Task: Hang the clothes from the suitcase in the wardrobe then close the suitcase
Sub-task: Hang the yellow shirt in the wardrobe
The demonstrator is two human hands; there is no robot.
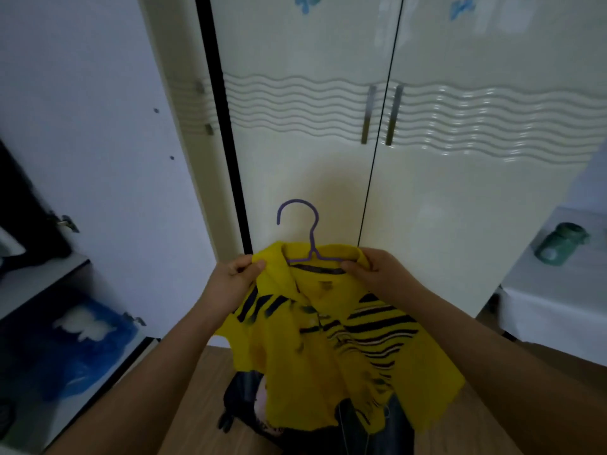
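One shirt in hand | your left hand (235,277) and right hand (371,269) pinch the yellow shirt (328,349) at its shoulders on the purple hanger (303,231), just before the wardrobe (427,198); doors shut | hanging and suitcase closing remain, likely

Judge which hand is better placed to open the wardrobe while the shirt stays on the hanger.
Probably the right hand: it sits nearest the door handles. The left hand pinches the yellow shirt over the purple hanger and could support both.
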